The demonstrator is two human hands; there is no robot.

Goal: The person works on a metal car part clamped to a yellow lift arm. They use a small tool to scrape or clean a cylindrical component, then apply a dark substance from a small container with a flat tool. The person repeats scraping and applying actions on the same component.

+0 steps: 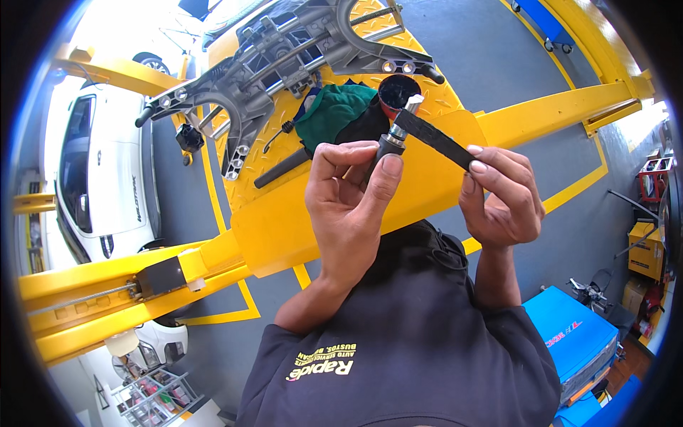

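Head view: gripping the black lower part of the rod (395, 136) between thumb and fingers of the left hand (347, 206), leaving the bright metal end poking out above. Pinching the near end of the black strip (440, 141) in the fingertips of the right hand (506, 199). Holding both pieces up over the yellow platform (279, 238), in front of the chest, resting neither on anything below.

Crossing the far end of the strip over the rod's metal part, apparently touching, though not showing the contact clearly. Judging from this, being past the gathering stage: having both pieces in hand and brought together. Showing no turn of the strip around the rod, so probably leaving much of the work between them to do. Not revealing whether fitting, rubbing or merely comparing.

Lying loose on the platform, beyond reach of either grip: the green cloth (334, 112), with the black bar (280, 168) beside. Standing near the cloth: the cup (388, 108). Spreading across the far side: the grey frame (249, 80).
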